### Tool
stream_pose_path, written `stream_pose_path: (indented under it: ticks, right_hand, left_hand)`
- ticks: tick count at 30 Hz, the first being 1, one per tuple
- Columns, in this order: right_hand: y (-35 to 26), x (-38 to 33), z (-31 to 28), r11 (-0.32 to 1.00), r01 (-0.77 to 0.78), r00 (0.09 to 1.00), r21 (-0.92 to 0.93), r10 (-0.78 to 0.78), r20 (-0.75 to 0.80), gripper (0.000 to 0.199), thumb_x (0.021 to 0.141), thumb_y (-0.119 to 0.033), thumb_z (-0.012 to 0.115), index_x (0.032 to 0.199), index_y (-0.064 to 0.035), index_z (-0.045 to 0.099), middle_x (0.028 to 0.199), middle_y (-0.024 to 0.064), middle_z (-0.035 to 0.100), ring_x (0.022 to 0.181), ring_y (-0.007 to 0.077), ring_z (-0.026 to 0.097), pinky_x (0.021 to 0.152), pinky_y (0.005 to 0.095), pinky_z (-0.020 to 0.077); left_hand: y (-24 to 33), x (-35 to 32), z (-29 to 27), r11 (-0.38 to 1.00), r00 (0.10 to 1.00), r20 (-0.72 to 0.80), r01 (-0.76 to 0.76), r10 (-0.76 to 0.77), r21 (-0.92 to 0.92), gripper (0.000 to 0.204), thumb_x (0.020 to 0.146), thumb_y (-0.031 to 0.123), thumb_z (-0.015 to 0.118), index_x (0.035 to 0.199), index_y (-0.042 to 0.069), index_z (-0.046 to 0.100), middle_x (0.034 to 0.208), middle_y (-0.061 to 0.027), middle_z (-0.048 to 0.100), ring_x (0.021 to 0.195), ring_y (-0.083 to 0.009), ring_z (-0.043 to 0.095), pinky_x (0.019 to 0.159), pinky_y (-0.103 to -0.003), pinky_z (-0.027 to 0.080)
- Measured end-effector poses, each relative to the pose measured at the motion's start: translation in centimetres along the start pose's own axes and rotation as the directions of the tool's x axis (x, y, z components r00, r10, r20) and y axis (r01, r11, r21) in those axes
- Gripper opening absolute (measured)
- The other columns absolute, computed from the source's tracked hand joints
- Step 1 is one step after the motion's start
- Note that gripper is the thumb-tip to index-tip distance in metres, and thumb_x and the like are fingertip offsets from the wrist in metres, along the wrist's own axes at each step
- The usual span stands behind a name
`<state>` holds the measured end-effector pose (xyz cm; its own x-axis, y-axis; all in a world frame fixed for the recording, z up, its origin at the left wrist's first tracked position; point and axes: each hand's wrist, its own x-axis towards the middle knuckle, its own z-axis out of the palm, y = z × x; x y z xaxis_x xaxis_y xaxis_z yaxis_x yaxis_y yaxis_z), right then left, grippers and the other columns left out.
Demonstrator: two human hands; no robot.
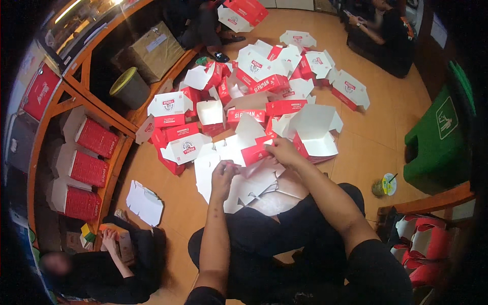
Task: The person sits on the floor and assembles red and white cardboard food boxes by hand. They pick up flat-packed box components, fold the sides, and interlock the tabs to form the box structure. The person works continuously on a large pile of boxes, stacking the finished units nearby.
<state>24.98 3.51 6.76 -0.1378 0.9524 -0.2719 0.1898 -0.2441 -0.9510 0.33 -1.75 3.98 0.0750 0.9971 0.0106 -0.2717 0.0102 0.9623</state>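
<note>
I am sitting on the floor with a partly folded red and white cardboard food box between my hands. My right hand pinches its right side, thumb and fingers closed on the card. On the near left, my left hand closes its fingers on a lower edge or flap of what looks like the same box. Flat white carton sheets lie under and beside it, with more sheets close to my lap. An open-lidded box stands just right of my right hand.
A heap of folded boxes spreads over the floor ahead. Stacked boxes fill a shelf at left. One flat sheet lies by a seated person. At right are a drink cup and a green bin. Other people sit farther off.
</note>
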Motion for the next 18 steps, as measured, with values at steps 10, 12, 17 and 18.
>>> stream_pose_path:
  ticks: [10, 12, 17, 18]
  right_hand:
    - [4.2, 0.9, 4.3, 0.835, 0.361, 0.924, -0.416, -0.379, 0.042, 0.033, 0.082, -0.031, 0.07, 0.084, 0.0017, 0.068, 0.079, 0.0199, 0.065, 0.071, 0.0312, 0.064, 0.067, 0.0426, 0.0493]
    - [4.0, 0.7, 4.3, 0.828, 0.378, 0.917, -0.415, -0.396, 0.045, 0.021, 0.085, -0.021, 0.068, 0.086, -0.0008, 0.07, 0.07, 0.0139, 0.066, 0.061, 0.0201, 0.065, 0.061, 0.0351, 0.0517]
    - [5.0, 0.4, 4.7, 0.776, 0.458, 0.865, -0.433, -0.502, 0.015, 0.025, 0.086, -0.026, 0.067, 0.085, -0.0003, 0.07, 0.07, 0.0133, 0.066, 0.063, 0.0203, 0.066, 0.062, 0.0355, 0.052]
    - [5.1, 0.6, 4.4, 0.76, 0.444, 0.865, -0.474, -0.502, 0.004, 0.026, 0.087, -0.026, 0.067, 0.085, -0.0005, 0.07, 0.07, 0.0135, 0.066, 0.063, 0.0205, 0.066, 0.062, 0.0357, 0.0519]
  left_hand:
    - [-2.0, -0.2, 1.0, 0.641, 0.87, -0.156, -0.212, 0.467, 0.737, 0.02, 0.082, 0.01, 0.075, 0.094, -0.001, 0.064, 0.096, -0.0082, 0.059, 0.071, -0.0145, 0.06, 0.052, -0.026, 0.049]
    - [-0.4, -0.8, 2.2, 0.689, 0.862, -0.204, -0.207, 0.465, 0.694, 0.019, 0.082, 0.011, 0.075, 0.095, -0.001, 0.067, 0.104, -0.0104, 0.063, 0.087, -0.0165, 0.063, 0.063, -0.026, 0.052]
    - [-0.2, -1.6, 3.5, 0.648, 0.95, -0.025, -0.193, 0.311, 0.737, 0.021, 0.085, 0.012, 0.072, 0.101, -0.001, 0.067, 0.099, -0.0128, 0.069, 0.085, -0.0186, 0.065, 0.076, -0.031, 0.052]
    - [0.2, -1.4, 3.4, 0.663, 0.956, -0.06, -0.154, 0.288, 0.732, 0.02, 0.086, 0.012, 0.07, 0.1, -0.001, 0.067, 0.096, -0.0126, 0.069, 0.083, -0.0184, 0.065, 0.074, -0.031, 0.051]
